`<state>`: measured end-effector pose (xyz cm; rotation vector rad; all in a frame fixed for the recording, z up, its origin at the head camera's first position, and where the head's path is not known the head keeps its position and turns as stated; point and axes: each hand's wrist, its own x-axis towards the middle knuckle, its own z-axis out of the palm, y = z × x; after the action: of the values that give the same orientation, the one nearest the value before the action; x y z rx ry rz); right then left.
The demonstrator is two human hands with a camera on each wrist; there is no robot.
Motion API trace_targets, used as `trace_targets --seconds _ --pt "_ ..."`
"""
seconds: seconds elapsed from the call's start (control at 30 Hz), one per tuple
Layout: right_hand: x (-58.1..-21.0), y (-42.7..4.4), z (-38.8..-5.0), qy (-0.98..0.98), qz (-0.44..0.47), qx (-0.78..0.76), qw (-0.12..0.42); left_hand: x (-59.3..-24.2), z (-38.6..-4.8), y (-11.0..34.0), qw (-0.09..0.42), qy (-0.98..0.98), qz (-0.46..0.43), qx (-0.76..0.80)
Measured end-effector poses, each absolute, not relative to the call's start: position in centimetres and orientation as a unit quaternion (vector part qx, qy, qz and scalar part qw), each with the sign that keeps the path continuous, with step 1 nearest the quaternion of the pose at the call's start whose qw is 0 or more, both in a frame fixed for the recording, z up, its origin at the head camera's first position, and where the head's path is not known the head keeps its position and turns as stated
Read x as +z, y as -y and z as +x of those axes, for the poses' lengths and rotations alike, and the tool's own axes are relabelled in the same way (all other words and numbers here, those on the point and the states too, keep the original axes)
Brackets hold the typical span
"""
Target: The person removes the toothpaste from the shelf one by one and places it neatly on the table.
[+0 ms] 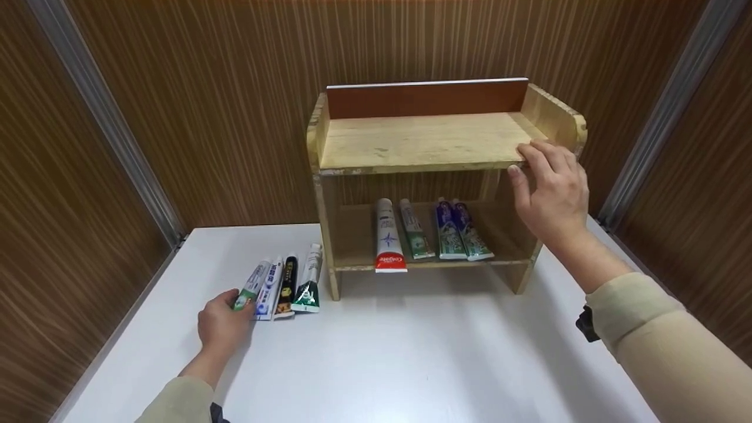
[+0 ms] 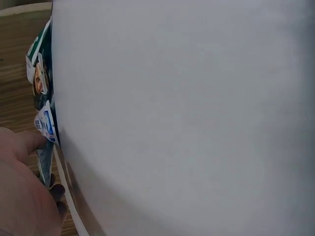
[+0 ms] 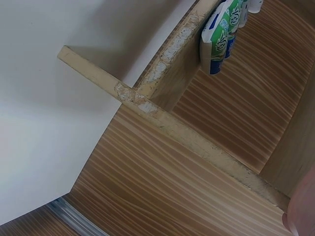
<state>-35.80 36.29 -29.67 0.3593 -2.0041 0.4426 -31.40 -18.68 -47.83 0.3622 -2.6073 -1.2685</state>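
In the head view my left hand (image 1: 224, 324) pinches a green-and-white tube (image 1: 252, 286) at the left end of a row on the white table. Beside it lie a blue-and-white tube (image 1: 268, 294), a black tube (image 1: 287, 285) and a white tube with a dark green end (image 1: 309, 282). My right hand (image 1: 552, 188) rests on the front edge of the wooden rack's top shelf (image 1: 423, 141), near its right side, thumb below the edge. The left wrist view shows my left hand (image 2: 24, 189) at the held tube (image 2: 45, 164); the right wrist view shows part of my right hand (image 3: 302, 206).
On the rack's lower shelf (image 1: 358, 235) lie a red-and-white tube (image 1: 389, 238), a green-and-white tube (image 1: 416, 230) and two purple-and-green tubes (image 1: 449, 230). The rack stands on the white table (image 1: 411, 352), with wood-patterned walls (image 1: 205, 117) behind and at both sides.
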Motion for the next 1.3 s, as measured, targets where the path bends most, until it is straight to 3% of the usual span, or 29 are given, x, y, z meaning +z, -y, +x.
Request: trace_targets --seconds 1.3 --pt "-29.66 -36.15 -36.01 0.825 0.149 0.190 0.511 -47.41 -31.07 18.45 0.073 0.899 0.115 -0.415"
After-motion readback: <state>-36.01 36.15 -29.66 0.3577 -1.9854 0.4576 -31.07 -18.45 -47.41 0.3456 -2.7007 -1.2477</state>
